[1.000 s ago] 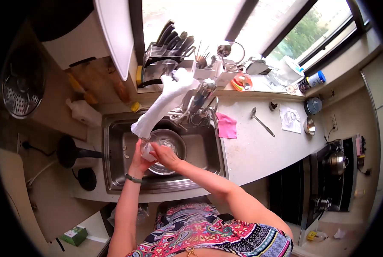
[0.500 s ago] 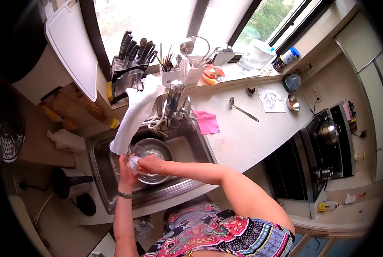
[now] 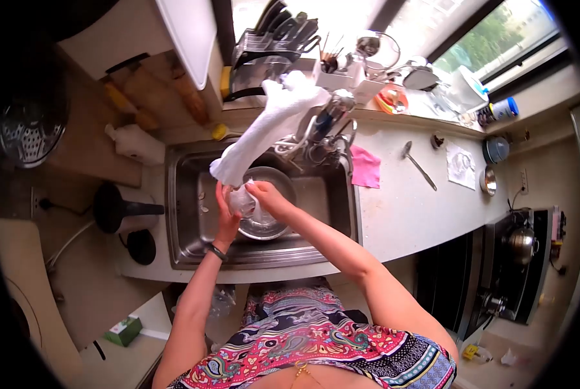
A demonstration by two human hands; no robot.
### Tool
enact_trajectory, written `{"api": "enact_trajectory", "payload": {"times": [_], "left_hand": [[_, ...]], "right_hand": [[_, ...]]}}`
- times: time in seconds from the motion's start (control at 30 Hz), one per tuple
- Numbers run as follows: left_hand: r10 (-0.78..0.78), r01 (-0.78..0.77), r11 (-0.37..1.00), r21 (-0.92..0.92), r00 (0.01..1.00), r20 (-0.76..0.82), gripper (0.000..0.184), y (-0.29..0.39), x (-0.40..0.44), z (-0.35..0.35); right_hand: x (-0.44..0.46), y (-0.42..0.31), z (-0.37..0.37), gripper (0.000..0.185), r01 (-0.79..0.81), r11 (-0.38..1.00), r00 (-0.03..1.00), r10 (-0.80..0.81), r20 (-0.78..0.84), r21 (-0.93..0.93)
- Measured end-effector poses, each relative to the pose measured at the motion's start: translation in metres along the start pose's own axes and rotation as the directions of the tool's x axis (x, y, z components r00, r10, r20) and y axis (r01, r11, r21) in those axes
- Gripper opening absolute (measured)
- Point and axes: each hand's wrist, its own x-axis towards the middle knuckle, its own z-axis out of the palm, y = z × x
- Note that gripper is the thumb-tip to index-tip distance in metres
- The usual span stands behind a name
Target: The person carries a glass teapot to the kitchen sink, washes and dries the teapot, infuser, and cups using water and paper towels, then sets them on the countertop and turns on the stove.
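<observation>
Above the metal basin point(image 3: 283, 188) in the sink, my left hand point(image 3: 227, 217) is closed around the side of a clear glass bowl point(image 3: 244, 203). My right hand point(image 3: 268, 196) is closed at the bowl's far rim, on a small white cloth point(image 3: 247, 187) that is partly hidden by the fingers. Just beyond both hands, a long white towel point(image 3: 257, 139) hangs down from the tap area. The basin appears to hold some clear water, and its near left part is behind my hands.
The steel sink point(image 3: 202, 243) surrounds the basin. Behind it stand the tap point(image 3: 332, 123) and a knife block point(image 3: 257, 74). On the right counter lie a pink cloth point(image 3: 366, 168), a ladle point(image 3: 420, 167) and a white paper sheet point(image 3: 460, 166). A kettle point(image 3: 124, 209) stands left.
The view has shifted, so the sink and counter sit further right and higher. My hands have turned the glass bowl, and my right hand has moved to its far rim with the cloth.
</observation>
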Motion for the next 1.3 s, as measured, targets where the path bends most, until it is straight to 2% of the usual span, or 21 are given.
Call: {"api": "enact_trajectory", "payload": {"times": [0.07, 0.1, 0.2, 0.3, 0.33, 0.4, 0.47, 0.53, 0.6, 0.67, 0.7, 0.77, 0.8, 0.87, 0.93, 1.0, 1.07, 1.13, 1.2, 1.23, 1.3], "left_hand": [[-0.481, 0.428, 0.793, -0.433, 0.877, -0.015, 0.09, 0.006, 0.01, -0.001], [-0.677, 0.686, 0.563, -0.462, 0.703, 0.218, 0.085, 0.041, 0.024, -0.006], [-0.675, 0.809, 0.297, -0.507, 0.553, 0.488, 0.064, 0.032, 0.035, -0.021], [-0.689, 0.687, 0.499, -0.527, 0.684, 0.239, 0.062, 0.005, 0.035, -0.009], [-0.692, 0.69, 0.496, -0.527, 0.681, 0.24, 0.062, -0.011, 0.031, -0.007], [-0.286, 0.261, 0.923, -0.283, 0.957, -0.051, 0.057, -0.037, 0.022, 0.0], [-0.306, 0.286, 0.95, -0.123, 0.933, -0.188, 0.054, -0.033, 0.015, 0.013], [-0.026, 0.073, 0.99, 0.123, 0.936, -0.351, 0.052, -0.037, 0.012, 0.021], [-0.053, 0.069, 0.997, 0.033, 0.931, -0.362, 0.051, -0.016, 0.017, 0.025], [-0.575, 0.404, 0.654, -0.64, 0.815, -0.073, 0.053, -0.002, 0.022, 0.014], [-0.608, 0.563, 0.529, -0.635, 0.773, 0.179, 0.055, 0.001, 0.025, -0.001], [-0.637, 0.622, 0.528, -0.578, 0.74, 0.214, 0.059, 0.023, 0.034, -0.005], [-0.66, 0.676, 0.526, -0.517, 0.707, 0.253, 0.062, 0.031, 0.039, -0.006], [-0.676, 0.674, 0.501, -0.544, 0.696, 0.24, 0.057, 0.015, 0.036, -0.006], [-0.382, 0.344, 0.911, -0.228, 0.912, -0.152, 0.054, -0.014, 0.029, 0.001], [-0.2, 0.194, 0.98, -0.049, 0.961, -0.193, 0.06, -0.019, 0.02, 0.006], [0.143, -0.037, 0.884, 0.467, 0.97, -0.194, 0.064, -0.017, 0.01, 0.008], [0.209, -0.075, 0.836, 0.544, 0.959, -0.189, 0.071, -0.009, 0.01, 0.01], [-0.2, 0.213, 0.975, 0.061, 0.964, -0.175, 0.07, 0.001, 0.019, 0.003], [-0.382, 0.361, 0.914, -0.186, 0.919, -0.093, 0.07, 0.007, 0.026, 0.0], [-0.632, 0.607, 0.548, -0.576, 0.751, 0.19, 0.07, 0.016, 0.031, -0.006]], "right_hand": [[-0.016, 0.001, 0.006, 0.024, 0.243, 0.79, 0.959, -0.283, 0.016, -0.564], [-0.022, 0.006, 0.007, 0.02, 0.284, 0.712, 0.952, -0.289, 0.101, -0.642], [-0.023, 0.021, 0.001, 0.018, 0.412, 0.525, 0.908, -0.302, 0.289, -0.745], [-0.019, 0.03, 0.01, 0.015, 0.412, 0.48, 0.908, -0.288, 0.305, -0.775], [-0.018, 0.03, 0.023, 0.021, 0.304, 0.544, 0.921, -0.377, 0.096, -0.782], [-0.008, 0.025, 0.035, 0.028, 0.194, 0.613, 0.892, -0.435, -0.121, -0.766], [0.021, 0.009, 0.037, 0.035, -0.018, 0.981, 0.86, -0.083, -0.503, -0.191], [0.022, 0.0, 0.041, 0.035, -0.03, 0.979, 0.859, -0.077, -0.505, -0.2], [0.01, 0.003, 0.048, 0.032, 0.069, 0.734, 0.885, -0.358, -0.299, -0.675], [-0.001, 0.02, 0.034, 0.025, 0.118, 0.547, 0.912, -0.39, -0.127, -0.829], [-0.008, 0.016, 0.023, 0.023, 0.257, 0.446, 0.937, -0.332, 0.109, -0.857], [-0.014, 0.011, 0.0, 0.02, 0.525, 0.36, 0.851, -0.245, 0.464, -0.771], [-0.011, 0.015, 0.0, 0.02, 0.526, 0.36, 0.85, -0.25, 0.463, -0.77], [-0.01, 0.016, 0.001, 0.02, 0.529, 0.401, 0.842, -0.36, 0.402, -0.748], [-0.015, 0.02, 0.028, 0.033, 0.269, 0.717, 0.913, -0.402, -0.066, -0.644], [0.004, 0.019, 0.035, 0.042, 0.083, 0.977, 0.912, -0.154, -0.379, -0.198], [0.006, -0.017, 0.026, 0.033, -0.15, 0.93, 0.946, 0.234, -0.224, 0.336], [0.009, -0.011, 0.024, 0.035, -0.095, 0.953, 0.956, 0.168, -0.241, 0.287], [-0.001, -0.004, 0.02, 0.035, 0.107, 0.976, 0.951, -0.156, -0.266, -0.191], [-0.007, -0.001, 0.017, 0.035, 0.108, 0.976, 0.952, -0.156, -0.264, -0.191], [-0.024, 0.006, 0.011, 0.027, 0.36, 0.676, 0.913, -0.396, 0.095, -0.643]]}}
